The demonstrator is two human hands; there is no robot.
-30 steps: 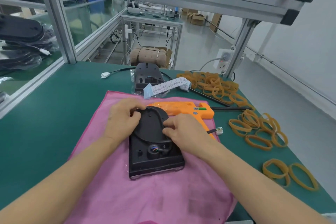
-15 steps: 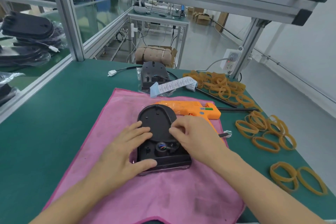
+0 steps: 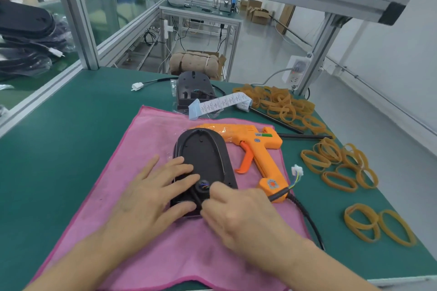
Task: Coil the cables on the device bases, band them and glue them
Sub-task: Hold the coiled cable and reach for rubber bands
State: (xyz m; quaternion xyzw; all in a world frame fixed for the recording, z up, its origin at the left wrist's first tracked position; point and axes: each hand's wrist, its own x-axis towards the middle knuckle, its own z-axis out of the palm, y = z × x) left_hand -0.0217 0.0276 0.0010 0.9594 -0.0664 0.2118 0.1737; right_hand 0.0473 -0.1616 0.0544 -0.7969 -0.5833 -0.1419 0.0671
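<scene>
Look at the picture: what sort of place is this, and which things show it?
Probably a factory assembly bench: green mat under an aluminium frame, a glue gun, heaps of rubber bands, stacked device bases.

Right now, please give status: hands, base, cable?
Left hand flat on device base. Right hand pinches cable at base; uncoiled. Glue gun beside base, nothing blocking.

Device base [image 3: 203, 160] partly under hands.

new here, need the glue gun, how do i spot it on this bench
Find the pink cloth on the green bench. The glue gun lies along the cloth's far right edge, beside the black base. It is the only bright orange thing there.
</scene>
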